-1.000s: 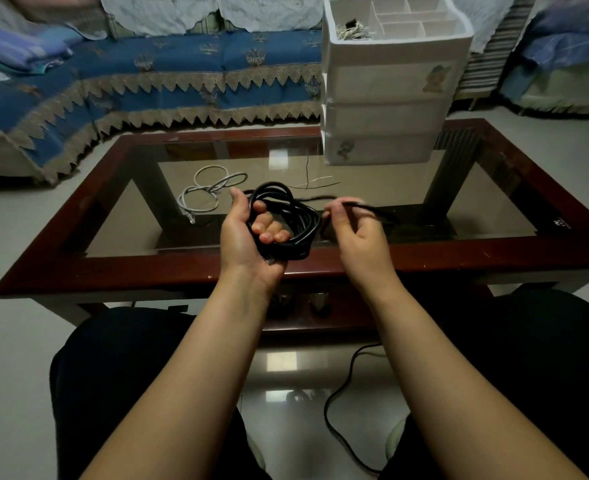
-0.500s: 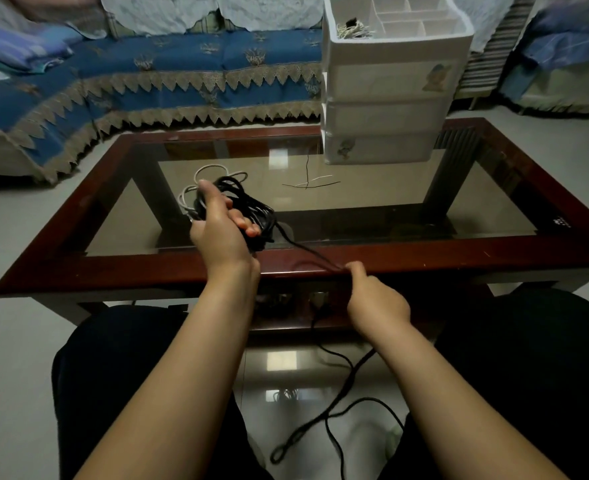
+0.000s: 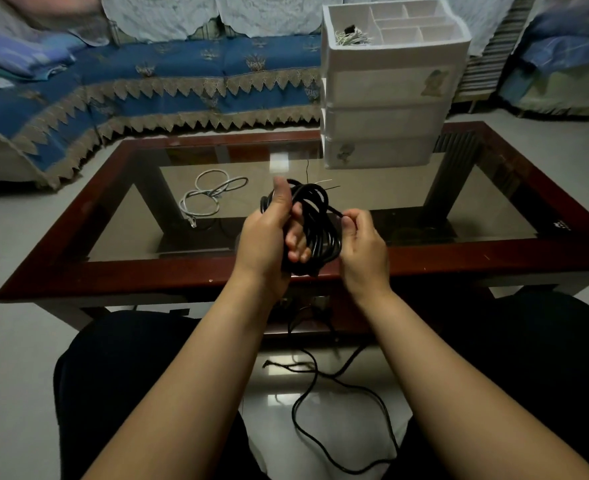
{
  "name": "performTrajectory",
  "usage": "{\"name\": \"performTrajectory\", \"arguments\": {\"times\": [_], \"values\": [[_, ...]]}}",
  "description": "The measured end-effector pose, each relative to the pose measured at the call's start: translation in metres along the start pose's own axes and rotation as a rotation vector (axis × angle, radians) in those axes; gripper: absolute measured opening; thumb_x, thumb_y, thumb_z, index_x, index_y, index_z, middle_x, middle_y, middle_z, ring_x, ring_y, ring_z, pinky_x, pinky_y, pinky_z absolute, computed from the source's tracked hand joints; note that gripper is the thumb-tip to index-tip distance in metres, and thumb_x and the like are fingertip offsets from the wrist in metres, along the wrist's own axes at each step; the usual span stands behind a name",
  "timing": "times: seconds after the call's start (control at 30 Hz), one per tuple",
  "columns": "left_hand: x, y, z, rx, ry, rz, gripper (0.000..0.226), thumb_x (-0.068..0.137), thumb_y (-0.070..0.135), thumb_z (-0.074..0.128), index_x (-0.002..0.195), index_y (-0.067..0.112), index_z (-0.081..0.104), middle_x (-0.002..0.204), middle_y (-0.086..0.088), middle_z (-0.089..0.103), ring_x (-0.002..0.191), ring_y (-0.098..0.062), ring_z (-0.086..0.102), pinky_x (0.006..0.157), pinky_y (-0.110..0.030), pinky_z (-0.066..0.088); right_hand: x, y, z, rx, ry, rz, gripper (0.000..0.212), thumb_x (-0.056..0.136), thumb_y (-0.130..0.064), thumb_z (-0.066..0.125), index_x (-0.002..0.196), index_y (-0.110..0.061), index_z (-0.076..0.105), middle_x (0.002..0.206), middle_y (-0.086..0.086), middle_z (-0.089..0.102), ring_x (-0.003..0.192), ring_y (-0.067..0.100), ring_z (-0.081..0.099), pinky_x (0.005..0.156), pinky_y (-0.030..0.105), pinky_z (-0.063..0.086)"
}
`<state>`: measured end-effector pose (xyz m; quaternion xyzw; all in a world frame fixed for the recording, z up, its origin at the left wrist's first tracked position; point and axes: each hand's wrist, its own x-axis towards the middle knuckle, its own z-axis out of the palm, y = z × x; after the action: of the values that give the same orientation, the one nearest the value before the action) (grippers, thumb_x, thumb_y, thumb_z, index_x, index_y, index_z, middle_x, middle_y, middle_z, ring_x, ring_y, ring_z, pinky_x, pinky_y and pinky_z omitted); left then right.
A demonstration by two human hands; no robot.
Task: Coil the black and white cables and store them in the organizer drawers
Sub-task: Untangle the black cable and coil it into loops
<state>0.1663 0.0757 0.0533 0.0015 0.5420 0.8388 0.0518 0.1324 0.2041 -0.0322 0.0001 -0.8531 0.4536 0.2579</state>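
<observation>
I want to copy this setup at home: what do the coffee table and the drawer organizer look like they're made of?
The coffee table looks like glossy, dark red-brown lacquered wood framing a glass top: you see its legs and the floor through the pane, and a light reflects on it. The drawer organizer seems to be matte white plastic, judging by its moulded rounded edges and slightly translucent drawer fronts, though I can't be sure.

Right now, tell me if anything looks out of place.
The black cable is only partly coiled in the left hand; its loose tail trails across the floor between the knees. The white cable lies uncoiled on the table.
</observation>
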Motion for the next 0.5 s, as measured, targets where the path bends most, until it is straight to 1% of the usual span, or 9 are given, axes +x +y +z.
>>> {"name": "performTrajectory", "arguments": {"times": [0.03, 0.1, 0.13, 0.2, 0.27, 0.33, 0.43, 0.5], "values": [[0.000, 0.000, -0.001, 0.003, 0.012, -0.011, 0.052, 0.092, 0.059, 0.037, 0.067, 0.015, 0.050, 0.039, 0.005, 0.035, 0.030, -0.006, 0.032, 0.035, -0.019, 0.030, -0.002, 0.001, -0.002, -0.024, 0.026, -0.015, 0.025, 0.102, -0.026, 0.037, 0.106, -0.008, 0.054, 0.077, -0.002, 0.056, 0.068, 0.020, 0.056, 0.055, 0.029, 0.037], [-0.001, -0.003, -0.001, -0.006, 0.031, -0.044, 0.060, 0.089, 0.066, 0.032, 0.064, 0.015, 0.050, 0.039, 0.005, 0.035, 0.030, -0.005, 0.031, 0.036, -0.019, 0.028, -0.003, 0.001, -0.003, -0.028, 0.047, 0.029, 0.024, 0.102, -0.027, 0.034, 0.101, -0.010, 0.051, 0.067, -0.006, 0.050, 0.058, 0.016, 0.050, 0.049, 0.029, 0.032], [-0.002, -0.005, 0.000, -0.028, 0.036, -0.062, 0.063, 0.088, 0.069, 0.030, 0.064, 0.015, 0.050, 0.038, 0.005, 0.035, 0.029, -0.005, 0.030, 0.035, -0.018, 0.028, -0.003, 0.000, -0.002, -0.024, 0.036, 0.066, 0.024, 0.103, -0.028, 0.033, 0.101, -0.011, 0.050, 0.066, -0.006, 0.049, 0.057, 0.016, 0.049, 0.049, 0.029, 0.031], [-0.001, -0.008, 0.001, -0.093, 0.031, -0.076, 0.065, 0.088, 0.070, 0.027, 0.064, 0.014, 0.051, 0.037, 0.006, 0.034, 0.027, -0.005, 0.030, 0.033, -0.017, 0.028, -0.005, -0.002, -0.003, -0.068, -0.028, 0.105, 0.027, 0.102, -0.031, 0.031, 0.103, -0.011, 0.049, 0.072, -0.002, 0.056, 0.063, 0.020, 0.054, 0.052, 0.030, 0.033], [0.001, -0.009, -0.001, -0.151, 0.029, -0.048, 0.063, 0.093, 0.065, 0.027, 0.065, 0.014, 0.051, 0.036, 0.006, 0.035, 0.027, -0.005, 0.031, 0.032, -0.017, 0.028, -0.012, -0.003, -0.006, -0.201, -0.144, 0.085, 0.030, 0.102, -0.033, 0.029, 0.105, -0.012, 0.050, 0.080, 0.006, 0.063, 0.073, 0.029, 0.059, 0.057, 0.033, 0.036], [0.005, -0.007, -0.006, -0.193, 0.085, -0.015, 0.058, 0.097, 0.058, 0.029, 0.066, 0.015, 0.052, 0.037, 0.007, 0.035, 0.028, -0.005, 0.031, 0.033, -0.017, 0.028, -0.023, -0.009, -0.007, -0.312, -0.318, 0.072, 0.030, 0.101, -0.033, 0.029, 0.106, -0.014, 0.051, 0.086, 0.012, 0.065, 0.080, 0.035, 0.062, 0.060, 0.036, 0.038], [0.012, -0.007, -0.011, -0.256, 0.231, 0.024, 0.053, 0.098, 0.054, 0.032, 0.067, 0.016, 0.050, 0.040, 0.007, 0.036, 0.031, -0.007, 0.031, 0.034, -0.019, 0.029, -0.041, -0.020, -0.001, -0.329, -0.573, 0.123, 0.029, 0.101, -0.031, 0.034, 0.119, -0.016, 0.050, 0.102, 0.015, 0.066, 0.094, 0.036, 0.062, 0.070, 0.037, 0.045], [0.014, -0.011, -0.011, -0.279, 0.337, 0.047, 0.052, 0.098, 0.054, 0.033, 0.068, 0.016, 0.050, 0.042, 0.006, 0.036, 0.033, -0.008, 0.032, 0.036, -0.019, 0.030, -0.049, -0.026, 0.005, -0.291, -0.674, 0.139, 0.022, 0.100, -0.026, 0.038, 0.115, -0.014, 0.047, 0.103, 0.016, 0.065, 0.094, 0.037, 0.061, 0.075, 0.041, 0.050]]}}
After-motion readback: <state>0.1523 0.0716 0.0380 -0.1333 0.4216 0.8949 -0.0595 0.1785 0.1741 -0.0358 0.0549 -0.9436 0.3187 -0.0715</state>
